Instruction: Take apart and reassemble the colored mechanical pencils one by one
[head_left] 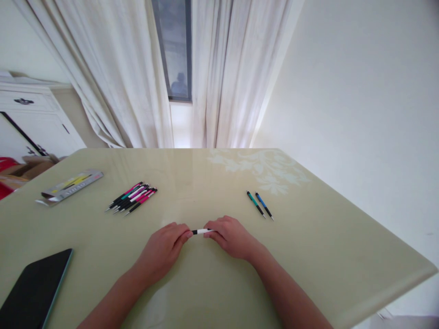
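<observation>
A white pen with a black grip (201, 231) lies level between my two hands, above the near middle of the table. My left hand (167, 250) pinches its black end, and my fingers hide the tip. On the white end, my right hand (230, 235) is closed, covering the other end of the pen. Beyond and to the right, a green pen (255, 204) and a blue pen (264, 206) lie side by side on the table. Off to the left is a pile of pens (132, 198) in pink, white, purple and black, tips toward the lower left.
An opened pen box (73, 186) lies at the far left of the pale green table (308, 256). A dark tablet-like slab (36, 290) rests at the near left. White curtains (120, 68) hang behind the table, and a wall (360, 114) runs along the right.
</observation>
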Demonstrator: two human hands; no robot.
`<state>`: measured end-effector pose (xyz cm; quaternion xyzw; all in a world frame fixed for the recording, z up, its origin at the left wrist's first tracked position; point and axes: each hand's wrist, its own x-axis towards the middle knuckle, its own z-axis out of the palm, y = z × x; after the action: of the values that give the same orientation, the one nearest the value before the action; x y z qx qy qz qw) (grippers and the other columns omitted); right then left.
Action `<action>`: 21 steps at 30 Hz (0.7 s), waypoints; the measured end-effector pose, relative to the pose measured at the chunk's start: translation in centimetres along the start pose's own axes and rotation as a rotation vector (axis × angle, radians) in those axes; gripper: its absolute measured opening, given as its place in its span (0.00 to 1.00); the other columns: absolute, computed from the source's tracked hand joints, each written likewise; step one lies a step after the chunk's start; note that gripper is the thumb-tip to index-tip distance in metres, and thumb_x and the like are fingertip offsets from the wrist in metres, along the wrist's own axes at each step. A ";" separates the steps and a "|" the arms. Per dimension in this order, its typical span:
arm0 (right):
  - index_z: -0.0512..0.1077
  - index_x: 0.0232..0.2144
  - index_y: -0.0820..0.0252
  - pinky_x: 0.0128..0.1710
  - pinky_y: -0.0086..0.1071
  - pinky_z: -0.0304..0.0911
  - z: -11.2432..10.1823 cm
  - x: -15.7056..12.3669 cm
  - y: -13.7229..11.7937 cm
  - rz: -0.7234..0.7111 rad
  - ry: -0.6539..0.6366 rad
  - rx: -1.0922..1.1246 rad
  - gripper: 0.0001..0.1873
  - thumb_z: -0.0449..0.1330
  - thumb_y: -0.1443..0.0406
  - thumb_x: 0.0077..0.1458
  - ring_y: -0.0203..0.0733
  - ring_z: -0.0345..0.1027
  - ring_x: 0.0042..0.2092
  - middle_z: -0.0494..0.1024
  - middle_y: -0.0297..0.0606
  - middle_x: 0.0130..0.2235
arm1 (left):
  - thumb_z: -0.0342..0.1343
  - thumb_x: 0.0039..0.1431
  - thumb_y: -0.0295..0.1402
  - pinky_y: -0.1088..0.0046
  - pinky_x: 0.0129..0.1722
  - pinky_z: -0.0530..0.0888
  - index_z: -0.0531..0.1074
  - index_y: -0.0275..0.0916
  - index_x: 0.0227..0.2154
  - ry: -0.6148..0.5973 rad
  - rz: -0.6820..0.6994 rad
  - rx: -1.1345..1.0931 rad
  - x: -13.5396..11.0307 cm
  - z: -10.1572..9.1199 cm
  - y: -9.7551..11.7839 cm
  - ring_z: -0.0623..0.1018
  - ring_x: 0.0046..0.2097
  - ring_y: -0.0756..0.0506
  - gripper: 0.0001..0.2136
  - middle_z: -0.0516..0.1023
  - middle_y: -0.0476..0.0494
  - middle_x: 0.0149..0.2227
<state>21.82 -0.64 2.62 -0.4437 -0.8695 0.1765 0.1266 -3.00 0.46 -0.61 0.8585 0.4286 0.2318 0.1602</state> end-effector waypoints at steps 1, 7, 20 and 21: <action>0.76 0.44 0.57 0.42 0.32 0.57 0.0 0.0 0.0 -0.014 0.007 -0.015 0.17 0.51 0.56 0.73 0.43 0.73 0.40 0.82 0.39 0.38 | 0.39 0.75 0.40 0.69 0.32 0.69 0.74 0.42 0.28 -0.031 -0.065 -0.038 0.0 0.1 0.2 0.75 0.29 0.45 0.23 0.76 0.49 0.25; 0.76 0.41 0.57 0.40 0.31 0.58 0.1 -0.2 0.2 -0.006 -0.012 -0.012 0.17 0.51 0.55 0.73 0.42 0.73 0.38 0.82 0.38 0.36 | 0.49 0.72 0.41 0.68 0.43 0.73 0.76 0.43 0.43 0.088 0.057 -0.103 -0.1 -0.1 0.4 0.77 0.40 0.44 0.13 0.80 0.45 0.38; 0.76 0.43 0.57 0.42 0.32 0.59 0.6 -0.1 0.2 -0.025 -0.030 -0.004 0.15 0.52 0.57 0.72 0.43 0.74 0.40 0.83 0.38 0.38 | 0.50 0.72 0.38 0.66 0.42 0.72 0.73 0.42 0.40 0.093 0.158 0.067 -0.1 0.1 0.2 0.76 0.39 0.43 0.09 0.78 0.46 0.36; 0.76 0.43 0.57 0.42 0.32 0.59 0.6 -0.1 0.2 -0.025 -0.029 -0.004 0.15 0.52 0.57 0.72 0.43 0.74 0.40 0.83 0.38 0.37 | 0.49 0.72 0.38 0.66 0.42 0.72 0.73 0.42 0.39 0.086 0.160 0.074 -0.1 0.1 0.2 0.76 0.39 0.43 0.10 0.77 0.46 0.36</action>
<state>21.77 -0.69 1.94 -0.4305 -0.8770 0.1795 0.1154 -2.83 0.23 -0.62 0.8846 0.3733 0.2643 0.0909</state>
